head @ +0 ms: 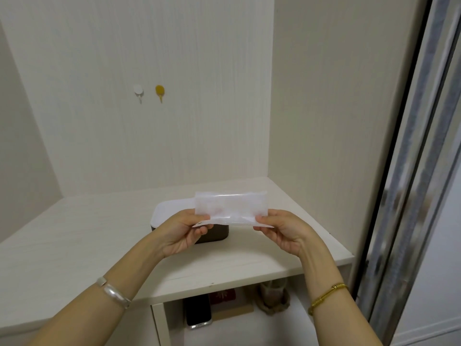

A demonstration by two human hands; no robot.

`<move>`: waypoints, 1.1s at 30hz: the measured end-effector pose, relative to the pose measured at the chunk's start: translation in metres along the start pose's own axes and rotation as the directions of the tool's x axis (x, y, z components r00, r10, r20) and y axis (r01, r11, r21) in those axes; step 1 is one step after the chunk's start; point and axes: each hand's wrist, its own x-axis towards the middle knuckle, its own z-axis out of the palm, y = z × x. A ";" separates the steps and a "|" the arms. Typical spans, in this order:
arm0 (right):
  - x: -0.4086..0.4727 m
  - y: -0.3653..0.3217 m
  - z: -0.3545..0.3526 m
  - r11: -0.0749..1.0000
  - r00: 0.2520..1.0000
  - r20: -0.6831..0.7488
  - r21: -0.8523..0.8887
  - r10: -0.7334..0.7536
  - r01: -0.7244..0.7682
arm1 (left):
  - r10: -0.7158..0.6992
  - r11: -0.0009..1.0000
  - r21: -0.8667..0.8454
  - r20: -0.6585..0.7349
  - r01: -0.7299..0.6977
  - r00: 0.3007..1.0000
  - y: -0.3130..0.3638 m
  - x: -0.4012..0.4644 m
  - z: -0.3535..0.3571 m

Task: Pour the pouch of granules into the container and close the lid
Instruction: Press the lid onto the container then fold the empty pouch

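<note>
1. Left hand (183,232) w/ silver cuff bracelet (115,293) pinches the left end of a thin translucent white plastic pouch (230,207).
2. Right hand (284,232) w/ gold coil bangle (325,294) pinches the pouch's right end.
3. Pouch is held stretched flat in the air, just above a dark brown rectangular container (214,233).
4. Container's white lid (172,211) is on; it sits on a pale wood-grain shelf (74,233).

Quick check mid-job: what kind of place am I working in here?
Probably a home closet or storage nook: pale wood-grain shelf, two stick-on wall hooks, a sliding door frame, odds and ends in the cubby below.
</note>
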 end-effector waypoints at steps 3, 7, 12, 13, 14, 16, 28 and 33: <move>-0.003 0.000 0.000 0.998 1.000 0.012 -0.067 0.020 -0.019 | 0.015 0.997 0.071 0.018 -0.016 1.000 0.001 -0.003 0.001; -0.009 -0.001 -0.004 0.990 0.994 0.088 -0.128 0.064 -0.053 | 0.006 0.994 0.113 0.028 -0.009 1.000 0.003 -0.006 0.002; -0.008 -0.002 -0.007 0.995 0.998 0.067 0.097 -0.006 -0.001 | 0.067 0.997 0.020 0.092 -0.070 0.993 0.002 -0.009 0.007; -0.008 0.000 -0.006 0.990 0.999 0.051 0.144 -0.015 0.008 | 0.080 0.997 0.005 0.094 -0.081 0.992 0.002 -0.008 0.009; -0.008 0.001 -0.005 0.984 0.999 0.039 0.177 -0.024 0.016 | 0.090 0.996 -0.003 0.082 -0.090 0.993 0.002 -0.007 0.010; -0.007 0.002 -0.003 0.984 0.999 0.023 0.173 -0.036 0.032 | 0.110 0.993 0.030 0.035 -0.111 0.993 0.000 -0.004 0.012; -0.022 0.002 -0.007 1.000 0.994 0.107 -0.005 0.004 -0.004 | 0.304 0.691 0.669 0.078 -0.276 0.950 -0.007 -0.014 0.016; -0.038 0.008 -0.008 0.994 0.999 -0.022 -0.101 -0.040 0.038 | 0.235 0.773 0.579 0.118 -0.259 0.965 -0.009 -0.020 0.022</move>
